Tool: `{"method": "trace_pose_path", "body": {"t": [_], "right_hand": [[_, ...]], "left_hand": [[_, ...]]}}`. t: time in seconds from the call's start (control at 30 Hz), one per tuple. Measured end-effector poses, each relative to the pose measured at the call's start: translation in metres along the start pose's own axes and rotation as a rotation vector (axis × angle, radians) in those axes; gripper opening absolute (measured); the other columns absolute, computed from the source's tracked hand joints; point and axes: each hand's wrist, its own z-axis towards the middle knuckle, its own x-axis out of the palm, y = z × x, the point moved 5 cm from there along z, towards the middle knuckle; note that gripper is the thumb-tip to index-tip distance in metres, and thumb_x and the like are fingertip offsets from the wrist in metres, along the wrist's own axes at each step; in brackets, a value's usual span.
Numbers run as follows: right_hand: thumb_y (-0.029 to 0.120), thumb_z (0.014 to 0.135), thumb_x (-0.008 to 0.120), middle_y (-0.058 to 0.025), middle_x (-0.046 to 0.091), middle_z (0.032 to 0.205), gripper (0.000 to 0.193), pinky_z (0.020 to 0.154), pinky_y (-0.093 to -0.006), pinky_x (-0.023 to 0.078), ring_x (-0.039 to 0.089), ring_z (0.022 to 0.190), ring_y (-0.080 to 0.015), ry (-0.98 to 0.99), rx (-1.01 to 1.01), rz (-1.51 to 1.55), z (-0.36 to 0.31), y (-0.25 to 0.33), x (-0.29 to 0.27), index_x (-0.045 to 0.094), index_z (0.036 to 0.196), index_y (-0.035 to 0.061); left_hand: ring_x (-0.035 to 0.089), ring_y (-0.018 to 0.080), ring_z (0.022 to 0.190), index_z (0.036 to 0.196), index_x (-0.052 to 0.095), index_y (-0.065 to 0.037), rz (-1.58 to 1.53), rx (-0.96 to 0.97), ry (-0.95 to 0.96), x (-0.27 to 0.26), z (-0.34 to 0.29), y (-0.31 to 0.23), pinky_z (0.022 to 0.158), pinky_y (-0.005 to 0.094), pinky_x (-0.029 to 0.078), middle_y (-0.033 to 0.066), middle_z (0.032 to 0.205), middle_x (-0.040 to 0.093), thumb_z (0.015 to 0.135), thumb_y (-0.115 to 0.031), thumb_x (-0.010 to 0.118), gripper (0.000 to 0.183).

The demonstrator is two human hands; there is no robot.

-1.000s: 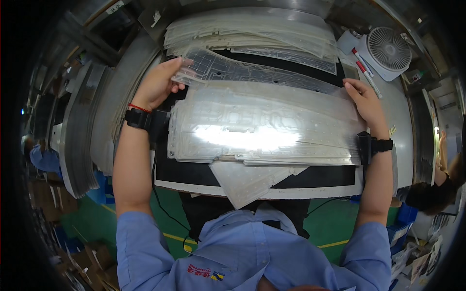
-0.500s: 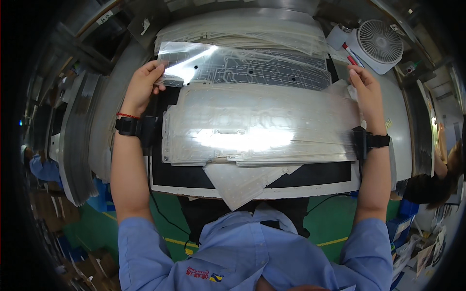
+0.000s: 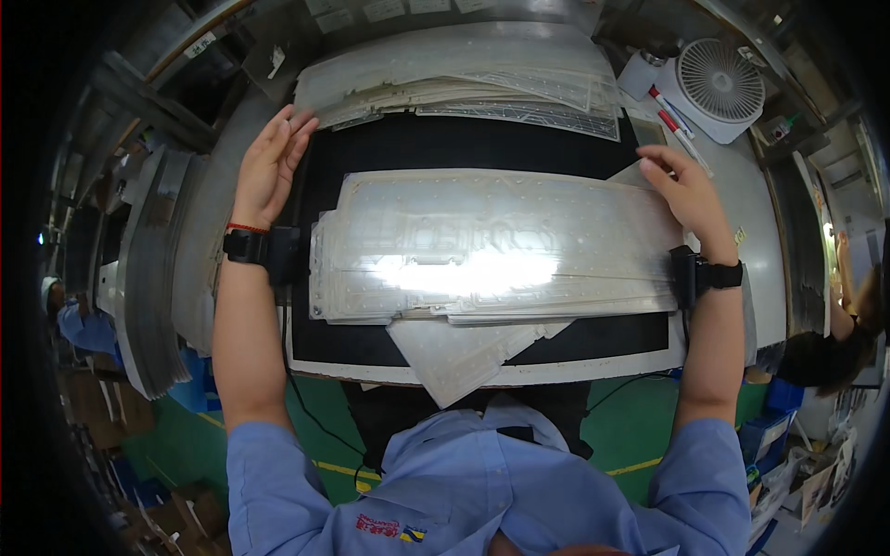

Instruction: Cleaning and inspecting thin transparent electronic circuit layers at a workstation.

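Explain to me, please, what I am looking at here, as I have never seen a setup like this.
Gladly. There is no robot: these are a person's own bare hands, each with a black band on its wrist. The view comes from a wide fisheye camera worn on the head, looking down, so straight edges bend near the rim.

On the table lies a black mat. A near stack of translucent sheets sits on it, and a far stack lies beyond. At the right are a white fan and a red-and-white marker.

The left hand is open and visibly holds nothing. The right hand is by the near stack's right end; whether it touches a sheet, I cannot tell.
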Motion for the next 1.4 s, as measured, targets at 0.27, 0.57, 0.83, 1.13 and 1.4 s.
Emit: {"method": "trace_pose_path", "body": {"t": [0.27,0.57,0.83,1.13,1.4], "right_hand": [[0.016,0.089,0.071,-0.0010,0.062,0.086,0.016,0.074,-0.0254,0.044,0.055,0.080,-0.0100,0.208,0.006,0.006,0.000,0.001,0.007,0.069,0.089,0.0005],[0.015,0.089,0.071,-0.0003,0.061,0.084,0.014,0.074,-0.0247,0.042,0.054,0.080,-0.0114,0.096,-0.114,0.019,0.002,0.009,0.011,0.070,0.091,0.0020],[0.018,0.089,0.072,-0.0011,0.065,0.087,0.016,0.075,-0.0251,0.043,0.055,0.081,-0.0113,0.144,-0.010,0.077,0.003,-0.006,0.014,0.072,0.096,0.0031],[0.014,0.089,0.073,-0.0006,0.062,0.089,0.014,0.071,-0.0246,0.042,0.054,0.080,-0.0096,-0.035,-0.174,0.155,0.005,0.000,0.004,0.072,0.096,0.0016],[0.013,0.089,0.072,0.0000,0.062,0.086,0.014,0.071,-0.0242,0.042,0.054,0.079,-0.0093,-0.118,-0.153,0.114,0.003,0.006,0.000,0.073,0.097,0.0008]], "left_hand": [[0.063,0.0183,0.111,0.141,0.046,0.003,0.206,-0.171,0.217,0.007,-0.007,0.009,0.094,0.0277,0.053,0.0147,0.131,0.061,0.104,-0.030,0.054,0.050],[0.067,0.0130,0.093,0.128,0.059,0.000,0.323,-0.265,0.396,0.030,-0.024,0.019,0.089,0.0273,0.054,0.0080,0.109,0.070,0.096,-0.018,0.067,0.038],[0.064,0.0085,0.085,0.124,0.061,-0.002,0.337,-0.243,0.376,0.022,-0.015,0.021,0.080,0.0224,0.051,0.0030,0.098,0.070,0.096,-0.013,0.065,0.030],[0.063,0.0095,0.092,0.127,0.059,-0.003,0.260,-0.137,0.244,0.023,-0.014,0.015,0.086,0.0223,0.050,0.0035,0.104,0.069,0.098,-0.016,0.063,0.033],[0.064,0.0129,0.096,0.137,0.051,0.001,0.472,-0.116,0.301,0.034,-0.021,0.012,0.092,0.0265,0.050,0.0074,0.111,0.069,0.100,-0.019,0.060,0.044]]}}
